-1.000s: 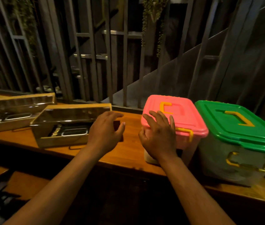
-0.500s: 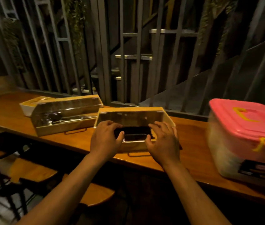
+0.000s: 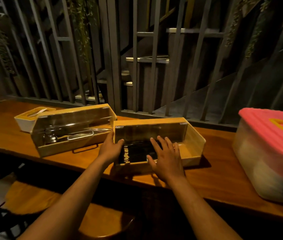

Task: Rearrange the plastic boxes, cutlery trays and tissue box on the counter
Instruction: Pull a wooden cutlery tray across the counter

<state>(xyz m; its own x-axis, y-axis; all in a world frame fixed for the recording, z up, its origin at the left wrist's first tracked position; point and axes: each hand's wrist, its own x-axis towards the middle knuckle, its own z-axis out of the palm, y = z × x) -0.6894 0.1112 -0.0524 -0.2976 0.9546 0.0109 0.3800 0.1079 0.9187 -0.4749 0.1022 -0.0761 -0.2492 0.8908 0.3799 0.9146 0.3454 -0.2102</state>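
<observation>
A wooden cutlery tray (image 3: 192, 144) with a clear lid lies on the counter (image 3: 215, 174) in front of me, dark cutlery inside. My left hand (image 3: 110, 148) clasps its left end, thumb on the lid and fingers down the side wall. My right hand (image 3: 167, 159) lies flat on the lid near the front edge, fingers spread. A second cutlery tray (image 3: 71, 129) holding metal cutlery sits to the left, touching the first. Behind it stands a white tissue box (image 3: 25, 122). A pink-lidded plastic box (image 3: 269, 149) stands at the right.
A dark metal railing (image 3: 137, 66) runs along the counter's far edge, with stairs behind it. Wooden stools (image 3: 102, 220) stand below the counter's near edge. Bare counter lies between the near tray and the pink-lidded box.
The view has swung left and the green-lidded box has left the frame. My left hand has shifted to the near tray's left end. My right hand has spread flat on its lid.
</observation>
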